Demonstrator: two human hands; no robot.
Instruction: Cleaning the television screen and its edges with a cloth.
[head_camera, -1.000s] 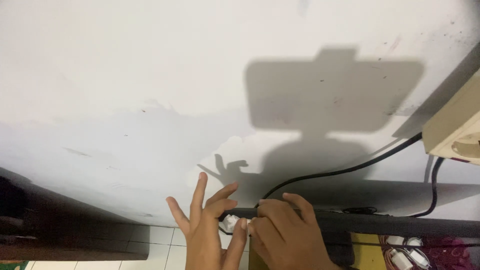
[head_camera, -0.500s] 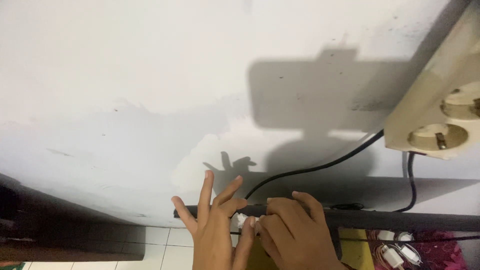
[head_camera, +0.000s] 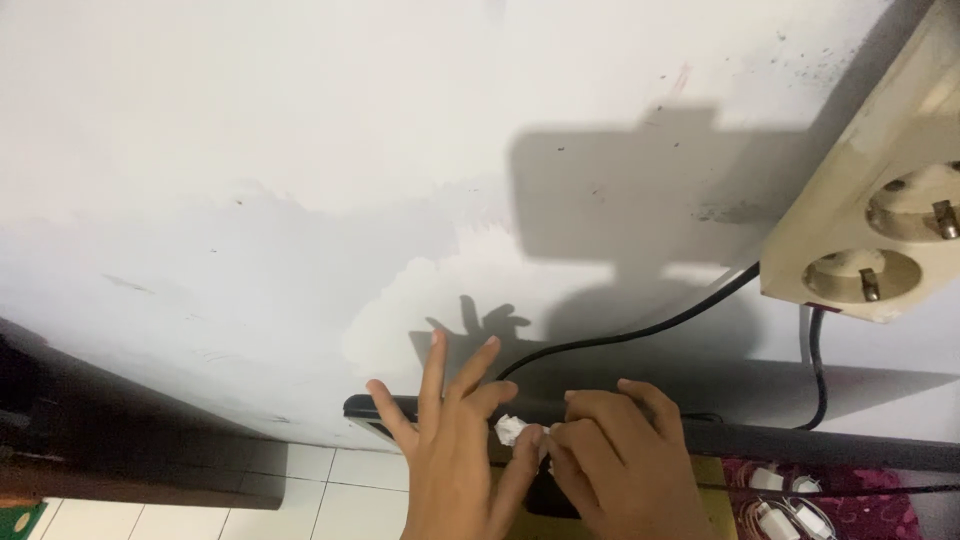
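Note:
My left hand (head_camera: 455, 450) and my right hand (head_camera: 625, 455) meet at the bottom middle, in front of a white wall (head_camera: 300, 180). Between their fingertips is a small crumpled white scrap (head_camera: 511, 430), pinched by my left thumb and forefinger and touched by my right fingertips. My left hand's other fingers are spread upward. Both hands rest against the top edge of a thin black panel (head_camera: 800, 445) that runs to the right. Whatever lies under my palms is hidden.
A cream power strip (head_camera: 880, 230) with round sockets hangs on the wall at upper right. A black cable (head_camera: 640, 335) runs from it down behind my hands. White tiles (head_camera: 330, 495) lie lower left; white chargers (head_camera: 785, 505) on red cloth sit lower right.
The view shifted, so the power strip came further into frame. Both hands slid slightly right along the black panel, and the white scrap now shows more clearly between the fingertips.

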